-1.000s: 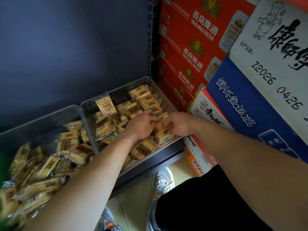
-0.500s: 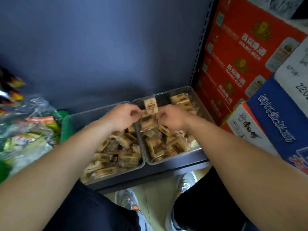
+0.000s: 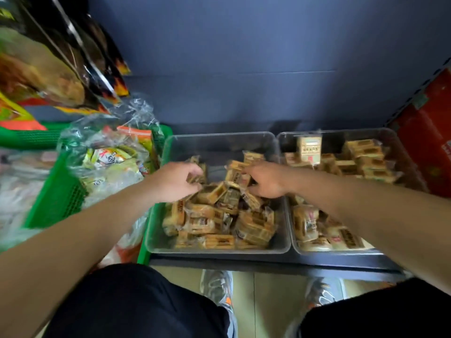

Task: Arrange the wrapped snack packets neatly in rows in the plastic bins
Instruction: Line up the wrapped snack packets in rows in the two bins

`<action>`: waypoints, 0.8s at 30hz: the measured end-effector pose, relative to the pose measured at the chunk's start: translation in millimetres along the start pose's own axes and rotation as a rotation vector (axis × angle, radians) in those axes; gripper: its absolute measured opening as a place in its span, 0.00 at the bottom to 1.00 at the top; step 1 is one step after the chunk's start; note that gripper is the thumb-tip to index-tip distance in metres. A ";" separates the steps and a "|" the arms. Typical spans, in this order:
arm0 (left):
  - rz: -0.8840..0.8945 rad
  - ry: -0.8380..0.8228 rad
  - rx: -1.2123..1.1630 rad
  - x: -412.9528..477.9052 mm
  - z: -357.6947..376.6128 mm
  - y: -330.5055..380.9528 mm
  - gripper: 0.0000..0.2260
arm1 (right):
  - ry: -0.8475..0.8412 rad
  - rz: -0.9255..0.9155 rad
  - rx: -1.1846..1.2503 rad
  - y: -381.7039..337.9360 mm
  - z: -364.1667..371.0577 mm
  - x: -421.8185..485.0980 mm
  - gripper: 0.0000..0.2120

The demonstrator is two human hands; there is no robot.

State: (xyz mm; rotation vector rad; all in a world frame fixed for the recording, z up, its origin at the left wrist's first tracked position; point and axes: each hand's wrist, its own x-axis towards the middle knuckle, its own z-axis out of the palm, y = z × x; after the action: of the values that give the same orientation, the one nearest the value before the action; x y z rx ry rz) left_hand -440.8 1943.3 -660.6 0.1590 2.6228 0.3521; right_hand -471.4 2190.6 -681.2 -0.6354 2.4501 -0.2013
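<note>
Two clear plastic bins stand side by side on a low dark shelf. The left bin (image 3: 219, 140) holds a loose jumble of tan wrapped snack packets (image 3: 253, 228). In the right bin (image 3: 390, 137), packets (image 3: 366, 154) lie stacked in rows along the back right, with loose ones in front. Both of my hands are in the left bin. My left hand (image 3: 174, 182) curls its fingers round a packet (image 3: 196, 178) at the pile's left. My right hand (image 3: 267, 180) grips a packet (image 3: 235, 175) between fingers and thumb. The picture is slightly blurred.
One packet (image 3: 309, 148) stands upright at the back left of the right bin. A green basket (image 3: 56, 193) with clear bags of snacks is at the left, dark snack bags (image 3: 97, 57) hang above it, and a red carton (image 3: 429, 142) is at the right. My knees and shoes are below.
Both hands left the right bin, passed over the wall between the bins and now reach into the left bin's pile. The view swung left, showing the green basket.
</note>
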 end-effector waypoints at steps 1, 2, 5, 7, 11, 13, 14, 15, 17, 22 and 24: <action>-0.001 -0.019 -0.014 9.7 6.3 0.9 0.20 | -0.006 -0.004 -0.010 1.4 2.8 9.6 0.22; -0.007 -0.040 -0.023 20.1 11.6 2.5 0.21 | -0.011 0.000 -0.018 2.3 4.6 19.4 0.19; -0.012 -0.079 -0.045 47.8 23.8 7.1 0.22 | -0.034 0.031 0.000 2.6 6.6 48.9 0.16; -0.007 -0.028 -0.050 59.1 28.2 4.2 0.20 | -0.034 0.018 -0.040 2.7 8.9 65.2 0.21; -0.034 0.353 0.021 63.1 23.8 -21.6 0.15 | 0.014 -0.005 0.006 8.7 9.7 86.0 0.14; -0.096 0.314 0.132 62.8 23.0 -26.6 0.14 | 0.013 -0.021 0.004 11.4 8.3 92.9 0.09; -0.139 0.238 0.156 64.7 24.8 -24.7 0.14 | 0.018 -0.030 -0.001 9.3 6.8 94.7 0.10; -0.193 0.153 0.122 66.3 26.7 -20.0 0.15 | 0.032 -0.048 0.001 6.2 5.5 96.3 0.13; -0.275 0.046 -0.004 69.8 31.9 -13.5 0.17 | 0.056 -0.087 0.014 -0.6 3.7 101.3 0.21; -0.249 0.221 -0.120 70.3 36.0 -23.3 0.17 | 0.024 -0.115 0.042 -7.9 1.6 108.5 0.25; -0.184 0.243 -0.190 66.7 37.4 -24.2 0.16 | 0.045 -0.121 0.076 -4.5 2.3 106.5 0.26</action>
State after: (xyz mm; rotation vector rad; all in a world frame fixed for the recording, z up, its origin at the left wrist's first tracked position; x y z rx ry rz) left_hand -482.4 1939.9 -729.1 -0.1998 2.7924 0.5849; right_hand -543.8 2134.9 -736.1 -0.7529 2.4358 -0.3592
